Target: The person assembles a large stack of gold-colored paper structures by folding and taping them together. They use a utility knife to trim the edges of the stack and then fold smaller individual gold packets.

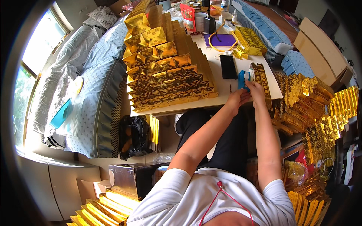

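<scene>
Both my hands meet over the table's near right edge. In my right hand [257,91] is a small blue tape dispenser [241,80] with a whitish part on its side. The fingers of my left hand [237,98] are closed just below the dispenser, close to my right fingers; what they pinch, if anything, is hidden. Beside the hands on the right lies a flat gold-patterned pack [260,81]. A black phone [228,67] rests just beyond the dispenser. To the left rises a large stepped stack of gold foil-wrapped packs [169,71].
The white table [211,62] also bears a purple box [220,40], a gold-wrapped bundle [250,40], a red pouch [187,18] and bottles. More gold packs [301,100] pile up at the right. A blue-covered bed [98,86] stands left, and a black plastic bag [134,137] sits below the table.
</scene>
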`<state>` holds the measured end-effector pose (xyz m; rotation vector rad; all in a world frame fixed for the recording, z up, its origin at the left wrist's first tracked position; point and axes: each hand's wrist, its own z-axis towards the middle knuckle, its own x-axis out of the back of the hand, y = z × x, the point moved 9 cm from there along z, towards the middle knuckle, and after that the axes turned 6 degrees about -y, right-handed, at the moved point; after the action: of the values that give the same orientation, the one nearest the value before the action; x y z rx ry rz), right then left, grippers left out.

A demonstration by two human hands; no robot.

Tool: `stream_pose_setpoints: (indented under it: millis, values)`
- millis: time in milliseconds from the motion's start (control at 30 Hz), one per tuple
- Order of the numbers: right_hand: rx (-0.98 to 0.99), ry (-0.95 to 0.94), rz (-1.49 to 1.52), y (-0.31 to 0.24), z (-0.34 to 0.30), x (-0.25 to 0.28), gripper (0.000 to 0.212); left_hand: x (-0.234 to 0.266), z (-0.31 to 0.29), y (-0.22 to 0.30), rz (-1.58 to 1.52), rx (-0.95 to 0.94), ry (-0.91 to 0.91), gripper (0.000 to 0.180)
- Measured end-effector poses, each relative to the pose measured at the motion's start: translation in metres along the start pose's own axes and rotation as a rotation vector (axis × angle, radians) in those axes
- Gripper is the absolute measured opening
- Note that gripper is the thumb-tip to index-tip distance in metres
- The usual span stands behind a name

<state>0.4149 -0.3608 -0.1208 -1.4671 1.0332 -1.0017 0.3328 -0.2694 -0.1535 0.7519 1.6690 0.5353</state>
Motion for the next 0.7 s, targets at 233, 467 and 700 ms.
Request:
stream_pose_setpoints:
  millis: [233,467,700]
  values:
    - [0.057,0.022,-0.013,0.003,0.001,0.001,0.028,0.006,-0.022,-0.010,-0.025,-0.028,-0.030,0.040]
    - [-0.040,0.031,-0.076,0.000,-0.003,0.001,0.030,0.007,-0.038,-0.022,-0.089,-0.024,-0.044,0.041]
    - [-0.074,0.040,-0.102,-0.006,-0.007,-0.003,0.030,0.005,-0.052,-0.017,-0.088,-0.024,-0.059,0.035]
